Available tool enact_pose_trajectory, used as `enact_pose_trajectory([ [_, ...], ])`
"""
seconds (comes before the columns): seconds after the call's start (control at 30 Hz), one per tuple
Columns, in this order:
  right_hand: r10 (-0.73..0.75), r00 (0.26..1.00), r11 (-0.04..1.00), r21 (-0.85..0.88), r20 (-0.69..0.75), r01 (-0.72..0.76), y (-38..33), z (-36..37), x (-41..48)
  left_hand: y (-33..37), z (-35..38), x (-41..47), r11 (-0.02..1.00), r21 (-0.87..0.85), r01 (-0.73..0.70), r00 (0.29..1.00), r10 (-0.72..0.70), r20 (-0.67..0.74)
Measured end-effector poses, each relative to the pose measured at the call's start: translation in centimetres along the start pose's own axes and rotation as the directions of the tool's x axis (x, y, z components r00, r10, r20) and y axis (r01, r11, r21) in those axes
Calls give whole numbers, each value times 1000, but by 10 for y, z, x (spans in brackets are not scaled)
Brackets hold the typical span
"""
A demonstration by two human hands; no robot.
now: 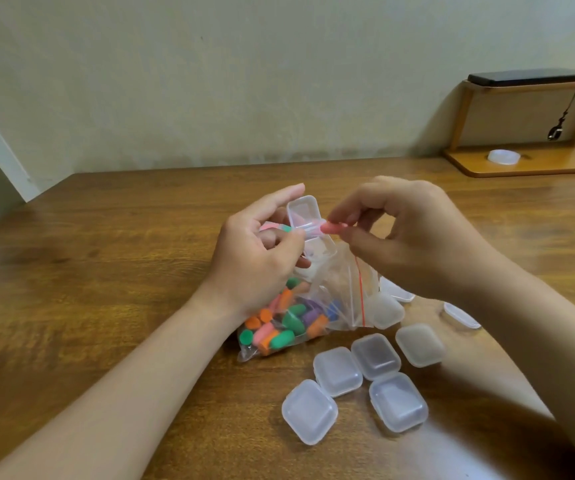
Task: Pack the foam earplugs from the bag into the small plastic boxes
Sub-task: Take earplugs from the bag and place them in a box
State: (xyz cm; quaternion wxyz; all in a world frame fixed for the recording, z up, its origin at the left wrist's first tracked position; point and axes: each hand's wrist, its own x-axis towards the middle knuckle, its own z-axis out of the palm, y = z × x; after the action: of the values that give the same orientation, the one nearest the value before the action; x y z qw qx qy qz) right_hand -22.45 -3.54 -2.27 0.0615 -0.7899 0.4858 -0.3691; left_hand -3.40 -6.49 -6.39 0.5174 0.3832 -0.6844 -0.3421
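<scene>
My left hand (262, 251) holds a small clear plastic box (308, 225) with its lid swung open, above the bag. A pink and a green earplug show between the fingers of that hand. My right hand (403, 233) pinches a salmon-pink foam earplug (331, 226) at the box's right edge. A clear zip bag (300, 317) with a red seal line lies on the wooden table (106, 271) under my hands. It holds several green, orange, pink, purple and blue earplugs.
Several shut clear boxes (376, 356) lie on the table right of the bag, more half hidden under it and under my right wrist. A wooden stand (528, 161) at the back right carries a white lid and a black phone.
</scene>
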Motion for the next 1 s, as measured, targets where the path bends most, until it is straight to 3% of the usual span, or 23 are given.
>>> enact_pose_trajectory([
  [0.5,-3,999,1000,-1,42,3,-2,9,-1,10,-1,-6,999,-11,-53,994,54,97],
  [0.73,116,993,993,38,-20,-116,-4,1,1,10,-2,-2,1000,-22,-3,1000,4,13],
  [0.8,170,984,975,134,51,-176,-7,-10,1,11,-2,0,1000,-13,25,1000,-25,-14],
  [0.87,201,957,950,196,210,-242,-11,-21,0,10,-3,1,998,-6,56,997,-57,-45],
  [1.0,196,885,954,127,422,-272,-10,-25,-3,6,-3,4,993,25,120,987,-116,-115],
])
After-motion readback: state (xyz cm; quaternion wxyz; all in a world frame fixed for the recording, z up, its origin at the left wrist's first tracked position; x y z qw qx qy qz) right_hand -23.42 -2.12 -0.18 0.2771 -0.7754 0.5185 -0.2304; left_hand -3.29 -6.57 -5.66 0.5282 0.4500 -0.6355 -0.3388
